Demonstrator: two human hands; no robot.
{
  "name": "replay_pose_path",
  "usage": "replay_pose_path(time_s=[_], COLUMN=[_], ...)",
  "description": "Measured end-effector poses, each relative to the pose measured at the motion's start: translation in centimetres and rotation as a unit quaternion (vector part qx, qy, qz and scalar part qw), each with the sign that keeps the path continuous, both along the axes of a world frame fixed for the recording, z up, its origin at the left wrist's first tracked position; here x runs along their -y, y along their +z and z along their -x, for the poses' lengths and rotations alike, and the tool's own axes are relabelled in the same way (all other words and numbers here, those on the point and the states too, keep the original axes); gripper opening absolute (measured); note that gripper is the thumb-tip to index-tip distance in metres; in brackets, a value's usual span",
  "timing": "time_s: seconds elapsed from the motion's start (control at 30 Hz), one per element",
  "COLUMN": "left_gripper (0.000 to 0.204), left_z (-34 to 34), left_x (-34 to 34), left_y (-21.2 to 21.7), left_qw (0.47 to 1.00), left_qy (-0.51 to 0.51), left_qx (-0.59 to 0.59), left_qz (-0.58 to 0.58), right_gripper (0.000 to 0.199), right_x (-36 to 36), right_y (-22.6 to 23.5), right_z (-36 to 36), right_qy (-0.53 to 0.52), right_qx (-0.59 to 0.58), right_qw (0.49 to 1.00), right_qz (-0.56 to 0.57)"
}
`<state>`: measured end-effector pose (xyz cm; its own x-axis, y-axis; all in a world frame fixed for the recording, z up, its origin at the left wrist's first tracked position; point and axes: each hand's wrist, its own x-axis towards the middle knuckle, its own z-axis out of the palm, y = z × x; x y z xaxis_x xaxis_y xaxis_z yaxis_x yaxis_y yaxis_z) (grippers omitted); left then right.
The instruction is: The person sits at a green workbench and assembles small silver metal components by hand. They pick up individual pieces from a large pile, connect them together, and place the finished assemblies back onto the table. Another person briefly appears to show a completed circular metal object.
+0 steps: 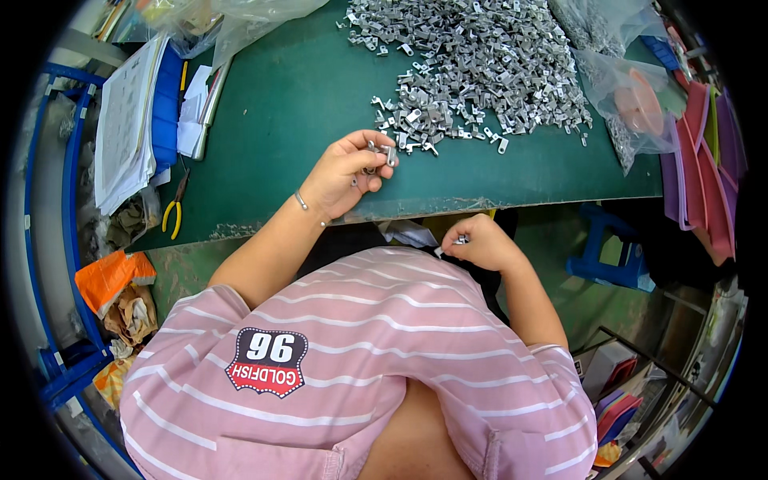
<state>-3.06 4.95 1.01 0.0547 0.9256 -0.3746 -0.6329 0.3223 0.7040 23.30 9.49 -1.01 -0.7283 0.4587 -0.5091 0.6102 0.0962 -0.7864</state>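
Observation:
Above the near edge of the green table, my left hand is closed around a few small bent metal clips, one pinched between thumb and fingertips. Lower and to the right, past the table's edge and close to my body, my right hand pinches another small metal clip. Its far fingers are partly hidden. Beyond my hands a broad pile of the same silvery clips spreads over the table, with single pieces scattered along its near side.
The green table carries yellow-handled pliers and stacked papers on the left. A clear plastic bag of metal parts lies at the right. Below stand a blue stool and an orange bag; pink and purple sheets are at far right.

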Motion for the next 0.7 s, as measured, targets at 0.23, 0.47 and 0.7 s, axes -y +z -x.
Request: replay_pose_path(time_s=[0.23,0.47,0.7], left_gripper=[0.02,0.02,0.019], left_z=[-0.9,-0.8,-1.0], left_x=[0.1,0.6,0.6], left_y=[0.0,0.1,0.2], left_qw=[1.0,0.999,0.997], left_qy=[-0.008,0.003,0.013], left_qx=[0.015,0.039,0.073], left_qz=[0.004,-0.005,-0.016], right_gripper=[0.017,0.014,0.027], right_x=[1.2,-1.5,-7.5], right_y=[-6.8,4.4,1.9], right_z=[2.3,3.9,10.2], right_qy=[-0.011,0.108,-0.048], right_qx=[-0.055,-0.113,-0.224], right_qw=[0.809,0.977,0.775], right_qz=[-0.585,-0.145,-0.589])
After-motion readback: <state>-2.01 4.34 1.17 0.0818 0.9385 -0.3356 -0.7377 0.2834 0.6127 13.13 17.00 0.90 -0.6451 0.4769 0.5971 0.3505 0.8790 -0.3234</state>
